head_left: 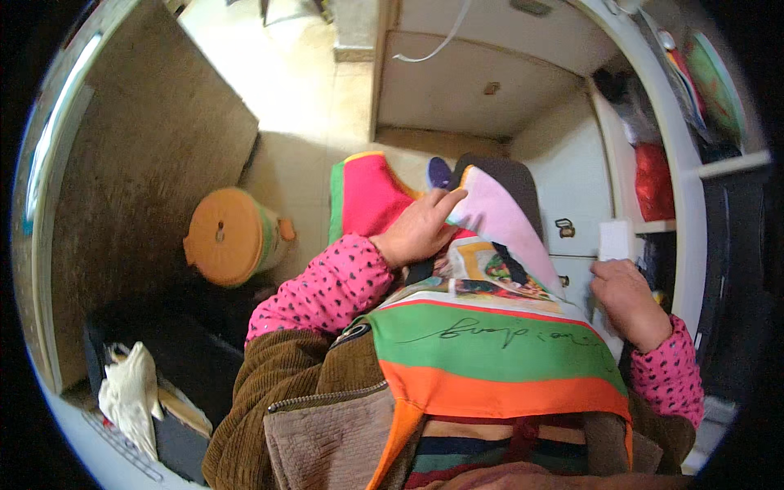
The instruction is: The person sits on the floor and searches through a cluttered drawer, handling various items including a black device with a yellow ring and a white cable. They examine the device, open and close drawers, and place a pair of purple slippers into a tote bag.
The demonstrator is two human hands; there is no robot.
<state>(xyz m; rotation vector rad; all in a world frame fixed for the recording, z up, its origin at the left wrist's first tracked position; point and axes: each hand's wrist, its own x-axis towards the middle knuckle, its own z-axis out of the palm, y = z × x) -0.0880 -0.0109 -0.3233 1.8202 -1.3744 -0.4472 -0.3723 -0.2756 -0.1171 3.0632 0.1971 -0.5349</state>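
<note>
A multicoloured cloth apron (490, 334) covers my chest, with green and orange bands, dark handwriting and a printed picture panel. Beyond it spread a bright pink-red cloth panel (373, 196) with green and yellow trim and a lilac panel (499, 205). My left hand (416, 226) lies over the cloth and pinches the lilac panel's yellow-trimmed edge between fingertips and thumb. At the right, my right hand (631, 303) is curled beside a white box-like object (615, 240). Its fingers overlap the object's lower end; whether they grip it is unclear.
A bin with an orange lid (220, 236) stands at the left. A pale cloth (131, 392) lies on a black seat (165, 331). White drawers with metal pulls (565, 228) and a shelf with a red bag (653, 184) line the right. A purple shoe-like shape (438, 173) shows ahead.
</note>
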